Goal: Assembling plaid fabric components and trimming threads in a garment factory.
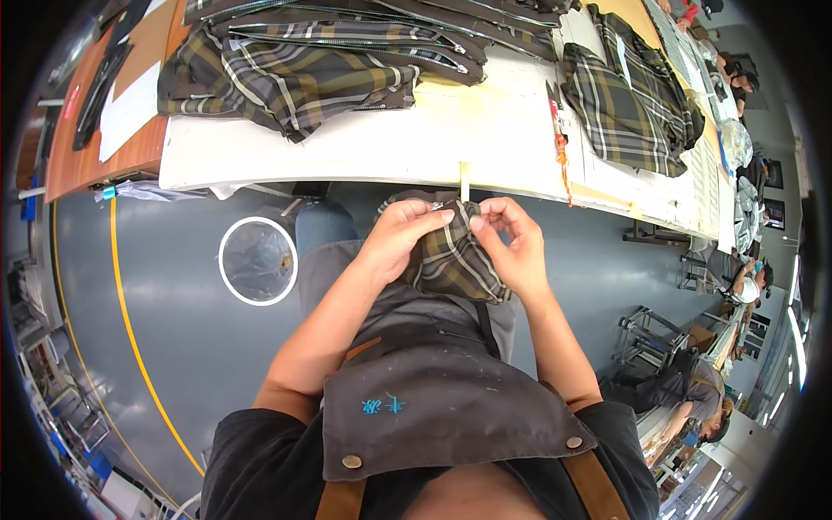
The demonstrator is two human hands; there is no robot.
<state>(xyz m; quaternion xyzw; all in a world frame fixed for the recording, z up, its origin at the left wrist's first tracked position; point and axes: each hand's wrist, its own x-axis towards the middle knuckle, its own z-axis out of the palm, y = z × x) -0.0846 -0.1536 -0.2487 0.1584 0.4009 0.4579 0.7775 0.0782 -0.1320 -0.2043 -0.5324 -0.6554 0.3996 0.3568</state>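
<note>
A dark plaid garment with olive, grey and white checks hangs gathered between my hands, over my lap and just off the table's front edge. My left hand pinches its upper edge between thumb and fingers. A short way to the right, my right hand grips the same cloth, thumb and forefinger pressed together. Between the hands the fabric is bunched, and whatever small detail lies under the fingertips is hidden. Both forearms reach up from below, past my dark apron.
On the white table lie stacked plaid garments with zippers, more plaid pieces and red-orange-handled scissors. A white-rimmed bin stands on the floor at left. Co-workers sit along the right, one in a grey shirt.
</note>
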